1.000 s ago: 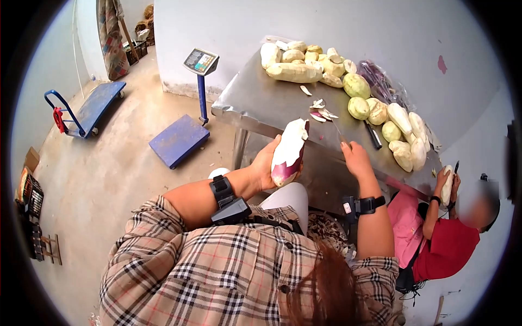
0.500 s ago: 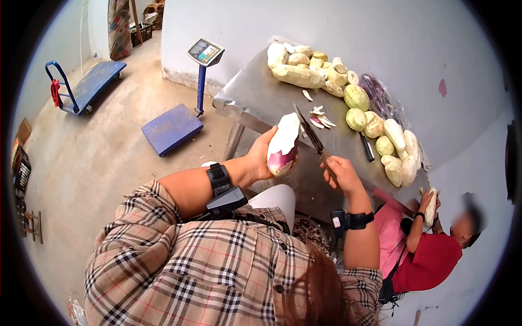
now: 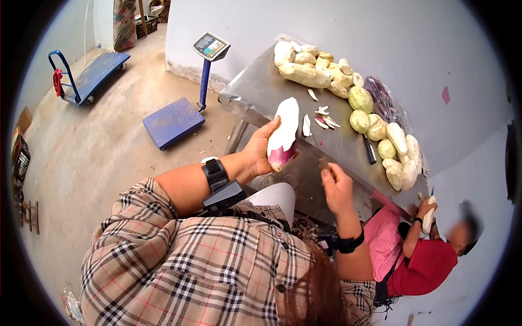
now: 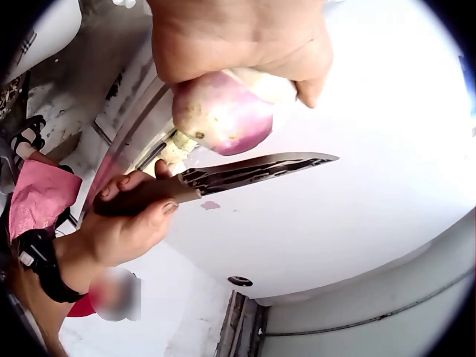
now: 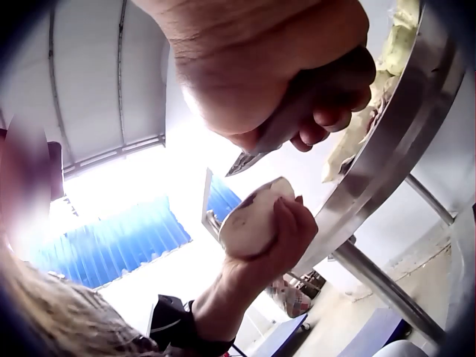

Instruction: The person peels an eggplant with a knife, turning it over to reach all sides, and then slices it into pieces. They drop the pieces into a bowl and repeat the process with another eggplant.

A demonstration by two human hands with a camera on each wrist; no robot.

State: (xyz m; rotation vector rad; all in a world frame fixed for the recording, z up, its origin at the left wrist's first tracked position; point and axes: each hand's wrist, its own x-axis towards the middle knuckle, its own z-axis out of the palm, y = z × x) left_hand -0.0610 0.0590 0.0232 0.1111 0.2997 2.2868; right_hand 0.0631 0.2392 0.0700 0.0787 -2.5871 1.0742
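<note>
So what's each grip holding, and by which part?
Left grip: the part-peeled eggplant, around its body. Right grip: the knife, by its handle.

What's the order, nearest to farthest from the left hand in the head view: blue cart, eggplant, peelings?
1. Eggplant: held in the left hand.
2. Peelings: on the table, ahead and right.
3. Blue cart: on the floor, far left.

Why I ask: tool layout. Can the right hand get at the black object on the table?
Probably not while the right hand holds a knife, though the way to the black object looks free.
</note>
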